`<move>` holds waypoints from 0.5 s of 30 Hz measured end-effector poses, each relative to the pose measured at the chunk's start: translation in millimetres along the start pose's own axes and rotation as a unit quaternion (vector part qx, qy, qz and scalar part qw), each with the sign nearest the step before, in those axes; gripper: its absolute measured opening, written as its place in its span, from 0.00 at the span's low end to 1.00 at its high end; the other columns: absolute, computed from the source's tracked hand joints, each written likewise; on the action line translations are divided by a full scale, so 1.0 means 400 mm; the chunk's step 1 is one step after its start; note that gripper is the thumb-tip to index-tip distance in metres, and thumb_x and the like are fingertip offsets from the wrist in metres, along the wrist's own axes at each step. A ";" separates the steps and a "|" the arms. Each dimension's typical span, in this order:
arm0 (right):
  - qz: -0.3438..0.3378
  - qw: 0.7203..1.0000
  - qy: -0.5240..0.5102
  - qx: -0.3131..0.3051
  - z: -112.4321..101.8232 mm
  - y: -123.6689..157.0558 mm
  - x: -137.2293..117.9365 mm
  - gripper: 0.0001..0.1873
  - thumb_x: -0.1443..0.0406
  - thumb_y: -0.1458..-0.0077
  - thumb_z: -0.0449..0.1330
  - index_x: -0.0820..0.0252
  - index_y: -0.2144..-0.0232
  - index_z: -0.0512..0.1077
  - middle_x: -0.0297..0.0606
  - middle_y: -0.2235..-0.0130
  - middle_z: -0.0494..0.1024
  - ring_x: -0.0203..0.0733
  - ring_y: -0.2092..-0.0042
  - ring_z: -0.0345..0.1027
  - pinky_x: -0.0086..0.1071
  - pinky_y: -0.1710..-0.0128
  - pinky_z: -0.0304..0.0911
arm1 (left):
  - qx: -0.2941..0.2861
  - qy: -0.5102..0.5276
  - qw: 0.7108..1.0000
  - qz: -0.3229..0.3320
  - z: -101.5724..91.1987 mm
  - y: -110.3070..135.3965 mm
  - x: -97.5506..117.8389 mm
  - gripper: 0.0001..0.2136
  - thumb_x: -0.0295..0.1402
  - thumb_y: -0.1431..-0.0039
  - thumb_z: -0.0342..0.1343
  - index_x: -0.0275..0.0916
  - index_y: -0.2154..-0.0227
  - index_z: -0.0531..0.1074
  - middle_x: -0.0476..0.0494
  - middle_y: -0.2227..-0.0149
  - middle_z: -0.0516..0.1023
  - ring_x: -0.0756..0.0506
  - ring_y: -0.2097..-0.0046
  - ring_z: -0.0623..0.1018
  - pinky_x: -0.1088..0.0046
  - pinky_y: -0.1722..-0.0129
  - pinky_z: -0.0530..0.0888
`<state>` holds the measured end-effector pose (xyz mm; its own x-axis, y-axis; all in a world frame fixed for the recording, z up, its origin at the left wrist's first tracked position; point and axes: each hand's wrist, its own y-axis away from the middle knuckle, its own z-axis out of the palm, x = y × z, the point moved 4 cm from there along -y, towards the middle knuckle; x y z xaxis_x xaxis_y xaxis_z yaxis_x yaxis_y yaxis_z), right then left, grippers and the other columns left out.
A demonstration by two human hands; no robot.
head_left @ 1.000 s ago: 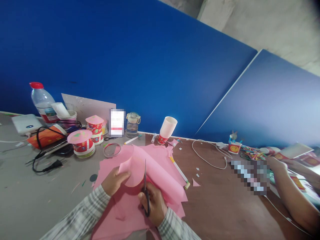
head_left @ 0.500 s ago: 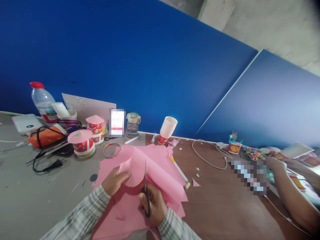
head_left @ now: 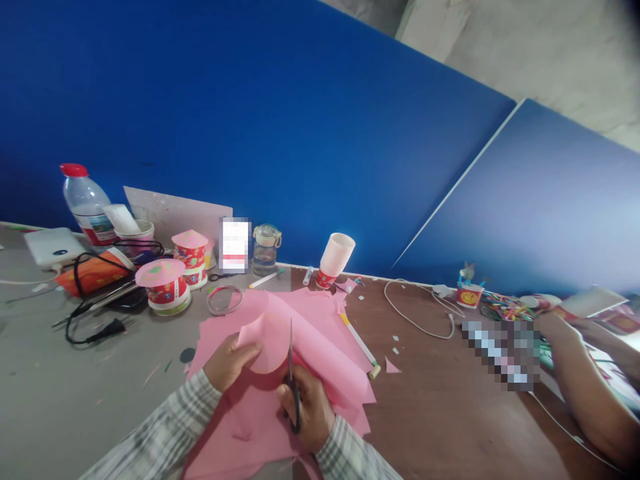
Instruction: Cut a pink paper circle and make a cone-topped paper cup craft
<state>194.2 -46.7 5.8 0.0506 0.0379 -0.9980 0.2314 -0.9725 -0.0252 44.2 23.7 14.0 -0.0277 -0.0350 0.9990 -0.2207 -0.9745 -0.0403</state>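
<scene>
At the far left, a black two-pin plug lies on the desk near a red-printed paper cup with a pink paper cone on top; leave both outside the working zone. A ring of clear tape lies flat just beyond the pink sheets. The left hand pinches the left edge of the round-edged pink paper flap between thumb and fingers. The flap is raised over the pink sheets, directly in front of the wearer. Support it close to the cut so that the edge does not buckle, and turn the paper into the blades rather than swinging the wrist. The black-handled scissors point away from the body, blades along the flap's right edge; whether they are parted cannot be told. The fingers of the right hand are curled around the scissor handles. Take short strokes, following the curve. Hold the curled pink paper, immediately right of the blades, clear of the cutting line to avoid a stray nick. Farther right lie a yellow-and-white marker and a triangular pink scrap, both apart from the cut.
</scene>
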 end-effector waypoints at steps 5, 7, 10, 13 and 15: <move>0.010 1.000 0.001 -0.004 0.000 -0.001 0.014 0.18 0.51 0.54 0.62 0.60 0.75 0.65 0.24 0.83 0.58 0.30 0.83 0.54 0.21 0.84 0.50 | 0.004 0.004 1.000 -0.004 -0.001 -0.001 -0.004 0.12 0.38 0.64 0.56 0.34 0.78 0.74 0.45 0.83 0.76 0.39 0.75 0.72 0.62 0.74 0.70; 0.011 1.000 -0.001 -0.004 -0.001 -0.002 0.019 0.18 0.51 0.54 0.62 0.59 0.75 0.65 0.24 0.83 0.58 0.30 0.83 0.54 0.21 0.84 0.50 | 0.005 0.002 1.000 -0.003 -0.002 0.000 -0.004 0.11 0.37 0.63 0.56 0.34 0.78 0.74 0.45 0.83 0.76 0.39 0.75 0.72 0.63 0.74 0.70; 0.016 1.000 -0.010 -0.003 -0.001 -0.002 0.022 0.18 0.52 0.54 0.62 0.59 0.75 0.65 0.23 0.83 0.57 0.29 0.83 0.53 0.21 0.85 0.50 | 0.008 -0.003 1.000 -0.001 -0.004 0.000 -0.005 0.10 0.37 0.64 0.56 0.34 0.80 0.74 0.46 0.83 0.75 0.40 0.75 0.71 0.63 0.75 0.70; 0.018 1.000 -0.014 -0.004 0.000 -0.001 0.021 0.17 0.52 0.55 0.62 0.60 0.74 0.66 0.23 0.83 0.57 0.30 0.83 0.53 0.21 0.84 0.50 | 0.007 -0.004 1.000 -0.004 -0.005 0.000 -0.008 0.10 0.37 0.64 0.56 0.35 0.81 0.74 0.46 0.84 0.75 0.40 0.76 0.71 0.64 0.76 0.70; 0.016 1.000 -0.014 -0.002 0.000 -0.001 0.019 0.17 0.52 0.55 0.63 0.59 0.75 0.66 0.23 0.82 0.58 0.30 0.82 0.53 0.21 0.84 0.51 | 0.004 -0.002 1.000 -0.007 -0.005 -0.001 -0.010 0.11 0.38 0.64 0.55 0.34 0.80 0.74 0.46 0.84 0.75 0.40 0.75 0.71 0.63 0.75 0.70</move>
<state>194.6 -46.0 -1.8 0.0305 0.0010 -0.9995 0.2348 -0.9720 0.0062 42.3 24.6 10.0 -0.0210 -0.0223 0.9995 -0.2125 -0.9768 -0.0263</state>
